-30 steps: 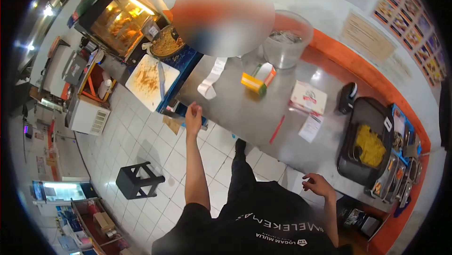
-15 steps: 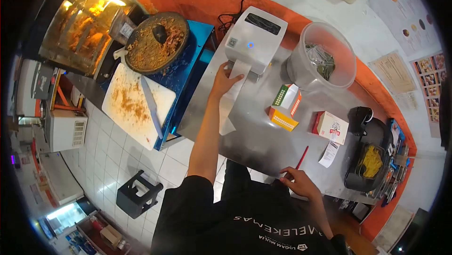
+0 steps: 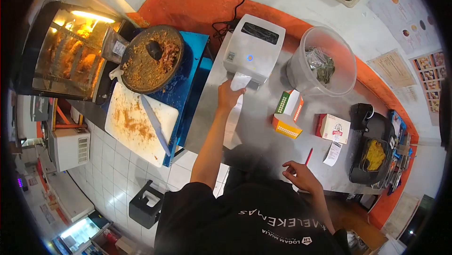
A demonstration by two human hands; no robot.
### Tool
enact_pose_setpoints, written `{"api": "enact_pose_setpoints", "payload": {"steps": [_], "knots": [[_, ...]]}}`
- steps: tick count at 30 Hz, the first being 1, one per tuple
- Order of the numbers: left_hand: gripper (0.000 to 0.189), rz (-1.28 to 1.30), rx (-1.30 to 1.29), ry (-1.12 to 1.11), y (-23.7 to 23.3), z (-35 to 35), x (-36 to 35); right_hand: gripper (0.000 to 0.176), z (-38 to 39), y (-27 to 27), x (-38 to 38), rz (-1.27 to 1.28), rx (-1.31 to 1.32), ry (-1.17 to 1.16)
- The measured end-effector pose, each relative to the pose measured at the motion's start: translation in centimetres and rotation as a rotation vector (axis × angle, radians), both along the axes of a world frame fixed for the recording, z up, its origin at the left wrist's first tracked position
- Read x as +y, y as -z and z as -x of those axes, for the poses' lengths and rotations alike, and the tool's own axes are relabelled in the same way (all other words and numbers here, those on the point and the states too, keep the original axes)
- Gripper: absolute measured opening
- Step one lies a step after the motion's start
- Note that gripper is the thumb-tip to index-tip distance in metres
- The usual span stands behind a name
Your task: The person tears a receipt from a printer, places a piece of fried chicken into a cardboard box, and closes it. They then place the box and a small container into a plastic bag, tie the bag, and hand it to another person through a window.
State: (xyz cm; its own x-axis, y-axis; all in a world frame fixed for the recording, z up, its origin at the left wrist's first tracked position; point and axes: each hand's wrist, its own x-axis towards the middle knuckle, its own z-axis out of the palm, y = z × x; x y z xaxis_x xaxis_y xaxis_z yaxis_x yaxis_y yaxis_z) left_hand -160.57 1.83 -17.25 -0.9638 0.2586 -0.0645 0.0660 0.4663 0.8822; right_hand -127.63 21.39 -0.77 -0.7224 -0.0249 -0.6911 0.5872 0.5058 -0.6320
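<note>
My left hand (image 3: 230, 96) is closed at the front of a white label printer (image 3: 254, 50), gripping the paper strip (image 3: 233, 118) that comes out of its slot. Part of the strip hangs below my fingers over the metal counter. The printer's round light glows blue and orange. My right hand (image 3: 302, 177) is at the counter's front edge with a slim red pen (image 3: 309, 156) in it. The pen sticks out past my knuckles; the fingers partly hide it. Beyond that hand are an opened orange and green carton (image 3: 288, 116) and a red and white box (image 3: 333, 128) beside a printed receipt (image 3: 333, 153).
A clear plastic tub (image 3: 322, 61) holding packets stands right of the printer. To the left are a stone mortar (image 3: 153, 59) of crumbly food, a white cutting board (image 3: 127, 118) with a knife (image 3: 155, 124), and a lit food warmer (image 3: 70, 57). A black stool (image 3: 147, 204) is on the floor.
My left hand has gone from spread fingers on the strip to a closed grip near the slot. The red pen has tilted more upright in my right hand. The view has shifted slightly.
</note>
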Motion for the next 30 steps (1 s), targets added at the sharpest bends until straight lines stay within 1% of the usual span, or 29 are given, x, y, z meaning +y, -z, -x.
{"api": "enact_pose_setpoints", "payload": {"steps": [1, 4, 7, 9, 11, 13, 15, 16, 17, 18, 19, 20, 22, 23, 26, 27, 30], "knots": [[0.038, 0.017, 0.043, 0.001, 1.1, 0.4, 0.1, 0.035, 0.2, -0.1, 0.0, -0.008, 0.016, 0.001], [0.039, 0.287, 0.143, -0.001, 3.1, 1.0, -1.7, 0.034, 0.3, -0.5, 0.0, -0.046, 0.045, 0.009], [0.04, 0.112, 0.044, 0.015, -1.1, -0.4, -3.6, 0.034, 0.9, -0.4, 0.6, -0.041, 0.077, 0.043], [0.04, -0.035, -0.057, -0.015, -1.0, -1.2, -4.5, 0.036, 1.3, -0.9, 0.1, 0.028, 0.1, 0.067], [0.04, -0.174, -0.151, -0.001, -2.6, -2.4, -4.6, 0.044, 3.3, -0.6, -0.9, 0.101, 0.169, 0.059], [0.038, -0.307, -0.246, 0.054, -9.7, -4.3, -3.5, 0.053, 6.9, -2.4, -3.2, 0.04, 0.401, 0.028], [0.034, -0.456, -0.249, 0.104, -14.2, -5.4, -2.3, 0.061, 10.0, -1.5, -6.2, 0.127, 0.651, 0.17], [0.032, -0.536, -0.239, 0.125, -15.7, -5.3, -1.9, 0.057, 11.7, -0.8, -7.4, 0.288, 0.674, 0.182], [0.033, -0.555, -0.267, 0.099, -16.4, -5.0, -1.7, 0.053, 12.8, -0.8, -8.0, 0.382, 0.635, 0.176], [0.035, -0.575, -0.289, 0.074, -17.0, -4.3, -1.5, 0.048, 13.8, -0.8, -8.6, 0.473, 0.591, 0.172], [0.036, -0.593, -0.311, 0.046, -17.5, -3.7, -1.6, 0.043, 14.4, -1.1, -8.9, 0.496, 0.486, 0.15], [0.038, -0.736, -0.38, 0.046, -18.1, -3.2, -1.9, 0.038, 14.7, -1.3, -9.2, 0.518, 0.38, 0.124], [0.041, -1.025, -0.513, 0.048, -19.2, -2.6, -2.9, 0.028, 14.6, -1.5, -9.5, 0.565, 0.406, 0.232], [0.049, -1.036, -0.553, 0.101, -20.8, -3.4, -3.8, 0.024, 14.5, -1.5, -9.7, 0.59, 0.418, 0.295], [0.055, -1.012, -0.437, 0.292, -19.3, -8.7, -5.4, 0.022, 15.3, -3.6, -9.8, 0.761, 0.432, 0.641], [0.059, -0.93, -0.412, 0.349, -19.7, -10.8, -5.7, 0.024, 15.4, -4.4, -9.6, 0.78, 0.442, 0.688], [0.061, -0.717, -0.463, 0.38, -19.6, -15.1, -6.2, 0.025, 16.2, -5.2, -8.7, 0.791, 0.48, 0.773]]}}
